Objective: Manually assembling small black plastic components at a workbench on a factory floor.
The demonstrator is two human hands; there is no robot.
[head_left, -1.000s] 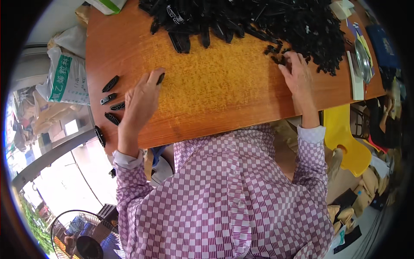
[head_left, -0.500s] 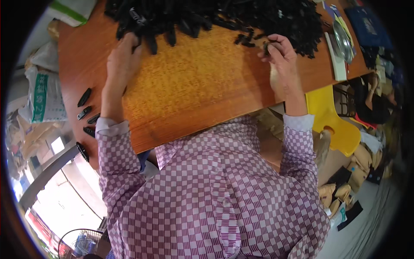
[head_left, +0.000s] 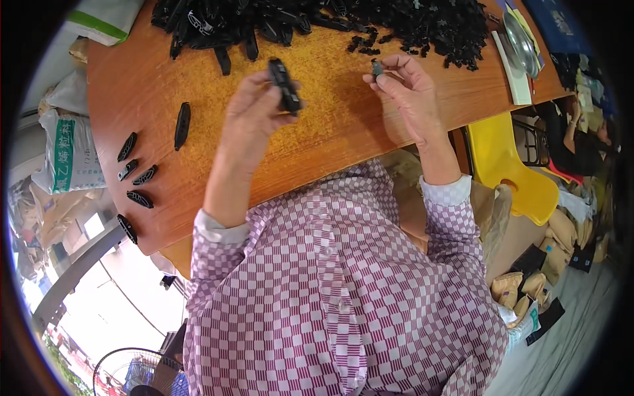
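Observation:
My left hand (head_left: 254, 109) is closed around a long black plastic part (head_left: 284, 86), lifted over the middle of the table and slightly blurred. Between the thumb and fingers of my right hand (head_left: 409, 89) is a small dark plastic piece (head_left: 377, 70). A heap of long black parts (head_left: 224, 30) lies at the far left of the table, and a heap of small black pieces (head_left: 436, 30) at the far right. One long black part (head_left: 182, 125) rests alone to the left of my left hand. Several more black parts (head_left: 127, 146) are spread near the table's left edge.
The wooden table (head_left: 317, 145) has a worn yellow patch. A white strip (head_left: 512, 69) and a shiny metal dish (head_left: 522, 46) lie at its right edge. A yellow chair (head_left: 495, 152) stands on the right, a white sack (head_left: 69, 152) on the left, a fan (head_left: 135, 369) at the lower left.
My left hand has come from the far heap toward the middle, now holding a long black part. My right hand has shifted slightly left with its small piece.

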